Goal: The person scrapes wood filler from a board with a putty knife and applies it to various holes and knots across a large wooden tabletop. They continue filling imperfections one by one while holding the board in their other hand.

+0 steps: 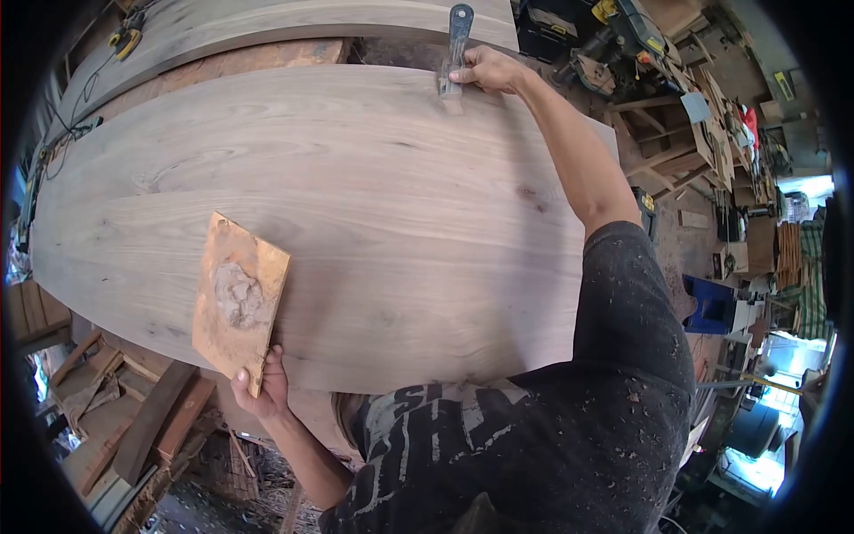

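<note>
- Top centre: our right hand [491, 71] has its fingers closed around a scraper [459, 34], near the upper edge of the wooden panel [382, 196] mid-frame.
- Lower left: our left hand [265, 392] pinches a small board [222, 340] bearing paste [237, 294].

A second wooden slab [294, 18] spans the upper left of the frame; a yellow-and-black tool [129, 43] is located at its left end. Right side: blue plastic object [709, 305], green checked cloth [811, 278]. Lower left: loose timber pieces [153, 418].
</note>
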Demonstrator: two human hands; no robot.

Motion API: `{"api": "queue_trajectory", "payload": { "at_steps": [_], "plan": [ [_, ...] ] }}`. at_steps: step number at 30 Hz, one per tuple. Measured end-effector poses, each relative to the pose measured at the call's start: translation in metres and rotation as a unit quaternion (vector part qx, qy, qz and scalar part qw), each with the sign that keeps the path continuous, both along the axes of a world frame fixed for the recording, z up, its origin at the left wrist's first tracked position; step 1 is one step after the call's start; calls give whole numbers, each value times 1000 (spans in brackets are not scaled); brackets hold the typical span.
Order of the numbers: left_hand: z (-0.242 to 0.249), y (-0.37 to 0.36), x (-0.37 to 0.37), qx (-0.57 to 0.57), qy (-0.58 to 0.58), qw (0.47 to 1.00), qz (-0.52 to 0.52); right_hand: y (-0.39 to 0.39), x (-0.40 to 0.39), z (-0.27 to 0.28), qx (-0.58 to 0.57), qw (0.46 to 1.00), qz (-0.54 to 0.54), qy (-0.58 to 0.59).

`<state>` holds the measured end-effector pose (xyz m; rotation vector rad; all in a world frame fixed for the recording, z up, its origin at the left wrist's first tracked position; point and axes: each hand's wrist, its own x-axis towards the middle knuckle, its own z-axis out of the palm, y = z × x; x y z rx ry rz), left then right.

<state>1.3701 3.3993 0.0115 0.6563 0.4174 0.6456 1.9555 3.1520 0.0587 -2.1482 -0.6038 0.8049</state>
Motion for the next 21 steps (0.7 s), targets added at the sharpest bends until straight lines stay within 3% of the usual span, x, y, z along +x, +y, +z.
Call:
{"api": "queue_trajectory", "payload": {
  "at_steps": [4, 10, 14, 16, 18, 20, 21],
  "plan": [
    [3, -2, 0, 0, 6, 1000, 13, -2, -3, -1, -35, 999, 16, -25],
    [2, -3, -1, 0, -1, 1000, 3, -19, -16, -13, 31, 996, 42, -78],
    [4, -3, 1, 1, -4, 1000, 11, -33, -39, 7, -48, 995, 47, -71],
    [4, -2, 1, -3, -10, 1000, -1, -50, -49, 8, 104, 987, -82, 91],
    [3, 0, 3, -6, -12, 1000, -13, -53, -64, 6, 156, 975, -133, 90],
    [5, 3, 2, -24, -35, 998, -49, -42, -91, 6, 103, 980, -128, -116],
    [5, 4, 0, -24, -31, 998, -50, -29, -114, 21, 57, 981, -89, -164]
  ]
}}
